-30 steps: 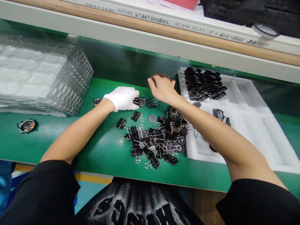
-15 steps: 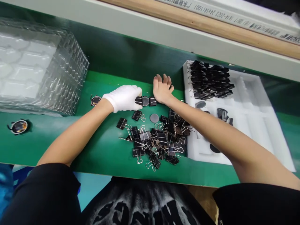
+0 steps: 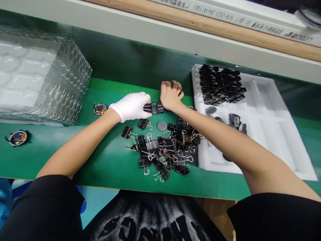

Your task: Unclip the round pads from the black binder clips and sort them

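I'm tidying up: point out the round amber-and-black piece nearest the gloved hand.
The round piece between the clear tray stack and left hand; the other piece lies farther left.

Legible markings: far white strip [image 3: 238, 20], near black shirt [image 3: 150, 207]
Strip, upside down: LESSO brand toward the right, then Chinese print, "1614-2023", "24x14(100)" leftward, some too small to read; shirt: large upside-down letters, partly cut off, look like "INGS"

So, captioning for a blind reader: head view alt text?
A gloved left grip holds one of two black binder clips flanking a disc; the bare right grip, spread open, is beside the other. Nearer: a clip pile; left, clear trays; right, a white tray.
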Motion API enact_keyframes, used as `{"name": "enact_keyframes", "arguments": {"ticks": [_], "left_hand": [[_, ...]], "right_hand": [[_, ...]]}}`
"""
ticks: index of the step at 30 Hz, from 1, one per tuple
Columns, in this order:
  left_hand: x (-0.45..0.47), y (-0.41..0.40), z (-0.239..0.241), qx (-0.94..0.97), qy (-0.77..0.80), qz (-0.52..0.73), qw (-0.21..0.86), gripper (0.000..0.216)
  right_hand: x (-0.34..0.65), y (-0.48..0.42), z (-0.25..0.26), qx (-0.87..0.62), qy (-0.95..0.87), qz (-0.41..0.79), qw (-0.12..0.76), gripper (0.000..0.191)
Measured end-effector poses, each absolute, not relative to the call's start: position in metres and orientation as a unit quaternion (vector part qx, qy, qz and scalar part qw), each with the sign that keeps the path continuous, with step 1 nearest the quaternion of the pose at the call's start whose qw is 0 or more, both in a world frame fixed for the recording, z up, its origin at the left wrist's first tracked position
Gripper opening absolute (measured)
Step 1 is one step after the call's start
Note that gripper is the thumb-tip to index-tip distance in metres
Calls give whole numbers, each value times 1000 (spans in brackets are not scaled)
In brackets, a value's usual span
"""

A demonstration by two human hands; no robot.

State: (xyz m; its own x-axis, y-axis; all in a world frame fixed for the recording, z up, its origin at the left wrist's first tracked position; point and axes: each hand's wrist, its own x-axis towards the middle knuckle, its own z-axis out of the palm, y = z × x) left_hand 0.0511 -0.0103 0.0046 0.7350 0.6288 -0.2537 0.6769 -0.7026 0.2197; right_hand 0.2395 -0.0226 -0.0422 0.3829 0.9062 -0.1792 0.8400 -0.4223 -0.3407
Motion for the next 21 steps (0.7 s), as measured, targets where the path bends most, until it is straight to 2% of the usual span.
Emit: {"name": "enact_keyframes", "arguments": {"ticks": [3, 7, 9, 12, 17, 21], "left_hand": [[47, -8, 11, 916, 355, -70, 175, 49], [39, -4, 24, 874, 366, -1, 320, 48], [39, -5, 29, 838, 370, 25, 400, 52], [46, -14, 32, 786, 395, 58, 473, 66], [60, -38, 35, 786, 449, 127, 405, 68], [56, -39, 34, 841, 387, 128, 356, 63]], "right_hand": [[245, -20, -27, -817, -534, 186, 116, 61], [270, -32, 11, -659, -626, 346, 230, 68], [281, -48, 27, -560, -671, 407, 265, 64], [289, -71, 36, -518, -688, 417, 291, 55], [283, -92, 35, -518, -674, 441, 287, 32], [311, -106, 52, -566, -720, 316, 247, 21]]}}
